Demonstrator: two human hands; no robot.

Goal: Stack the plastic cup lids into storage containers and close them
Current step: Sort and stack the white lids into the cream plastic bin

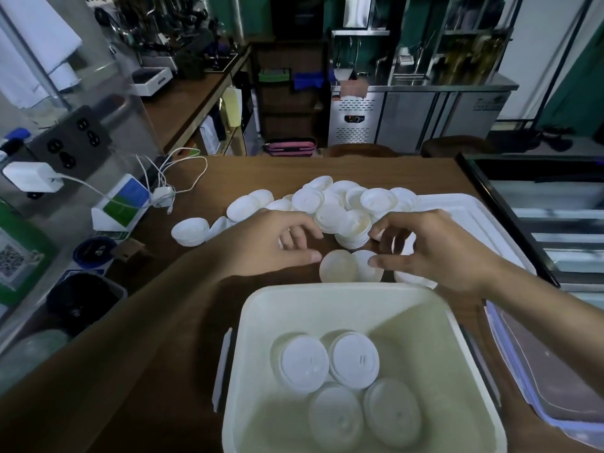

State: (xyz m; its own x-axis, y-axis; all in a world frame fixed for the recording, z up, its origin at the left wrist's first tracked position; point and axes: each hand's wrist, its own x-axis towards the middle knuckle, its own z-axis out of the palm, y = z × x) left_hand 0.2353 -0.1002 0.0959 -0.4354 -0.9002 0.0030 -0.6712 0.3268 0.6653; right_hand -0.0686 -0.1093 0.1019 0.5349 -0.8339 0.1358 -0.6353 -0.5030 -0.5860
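Note:
A white square storage container (343, 291) stands open at the near table edge with several cup lids (354, 359) lying in its bottom. Beyond it a loose pile of white cup lids (340, 204) covers the middle of the table. Two lids (338, 268) lie side by side just past the container's far rim. My left hand (274, 243) hovers left of them with loosely curled fingers; its thumb tip touches the left lid's edge. My right hand (438, 250) arches over the right lid (371, 273), thumb on it, fingers curled round a lid under the palm.
A clear container cover with a blue rim (539, 371) lies at the near right. A white tray (464, 214) sits behind my right hand, beside a glass display case (539, 204). At the left are a charger with cables (163, 194), a card stand (124, 204) and dark cups (85, 302).

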